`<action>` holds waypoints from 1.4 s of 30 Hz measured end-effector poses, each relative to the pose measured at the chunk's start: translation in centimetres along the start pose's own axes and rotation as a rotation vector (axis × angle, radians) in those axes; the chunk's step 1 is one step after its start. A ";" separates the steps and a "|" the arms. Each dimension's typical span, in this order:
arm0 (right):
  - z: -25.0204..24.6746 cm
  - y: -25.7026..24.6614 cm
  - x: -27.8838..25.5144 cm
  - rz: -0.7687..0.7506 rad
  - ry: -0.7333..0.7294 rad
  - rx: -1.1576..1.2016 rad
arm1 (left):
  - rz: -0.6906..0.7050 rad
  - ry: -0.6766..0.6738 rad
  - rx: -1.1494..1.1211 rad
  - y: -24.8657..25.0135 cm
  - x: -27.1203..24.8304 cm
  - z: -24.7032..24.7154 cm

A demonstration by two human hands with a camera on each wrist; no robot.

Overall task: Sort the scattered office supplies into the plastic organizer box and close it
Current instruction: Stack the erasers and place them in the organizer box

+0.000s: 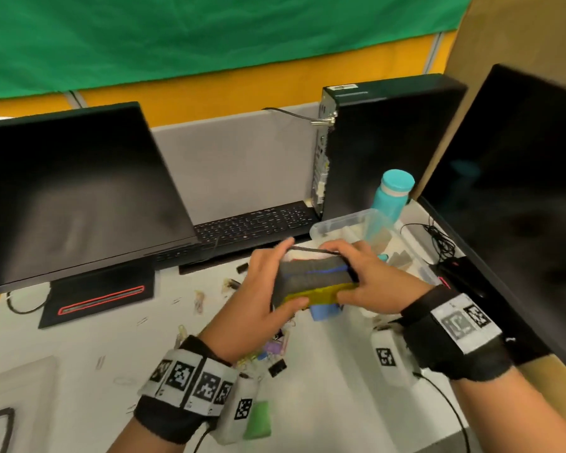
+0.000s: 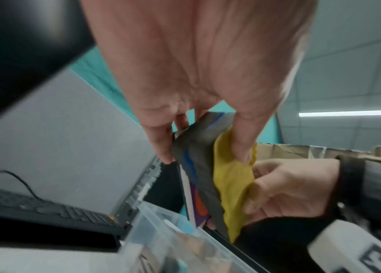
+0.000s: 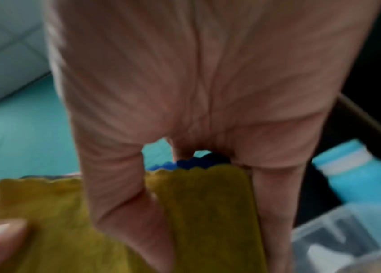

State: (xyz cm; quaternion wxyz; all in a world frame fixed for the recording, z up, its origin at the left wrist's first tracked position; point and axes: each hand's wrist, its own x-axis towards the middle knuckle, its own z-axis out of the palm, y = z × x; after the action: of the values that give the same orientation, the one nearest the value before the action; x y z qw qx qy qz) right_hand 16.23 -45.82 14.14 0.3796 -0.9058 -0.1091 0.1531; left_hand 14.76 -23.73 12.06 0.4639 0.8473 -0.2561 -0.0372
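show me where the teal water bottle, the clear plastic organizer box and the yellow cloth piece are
teal water bottle (image 1: 393,200): head view, on its body.
clear plastic organizer box (image 1: 332,226): head view, near rim.
yellow cloth piece (image 3: 208,212): right wrist view, flat face.

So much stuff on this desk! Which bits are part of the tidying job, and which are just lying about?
Part of the job:
- stack of felt pieces, held by left hand and right hand
- clear organizer box
- scattered clips

Just lying about:
- monitor
- keyboard
- teal bottle
- computer tower
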 end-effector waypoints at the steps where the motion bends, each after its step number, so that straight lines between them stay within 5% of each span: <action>1: -0.9 0.7 -0.4 0.004 0.022 -0.062 | 0.009 -0.027 0.025 0.4 0.6 1.1; 17: -5.3 8.9 -2.9 0.263 0.015 -0.266 | -0.059 -0.141 0.084 0.8 6.3 10.7; 33: -3.3 11.1 -2.3 0.264 -0.016 -0.414 | -0.012 -0.296 0.632 -1.4 7.7 11.6; 42: -3.3 11.2 -2.6 0.255 -0.032 -0.371 | 0.035 -0.313 0.745 -1.3 7.0 12.0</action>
State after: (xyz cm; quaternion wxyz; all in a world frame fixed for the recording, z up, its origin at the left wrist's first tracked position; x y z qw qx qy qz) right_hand 15.95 -56.54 8.78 0.1822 -0.9641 -0.0262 0.1914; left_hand 17.69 -35.65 5.46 0.0812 0.9370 -0.3340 -0.0623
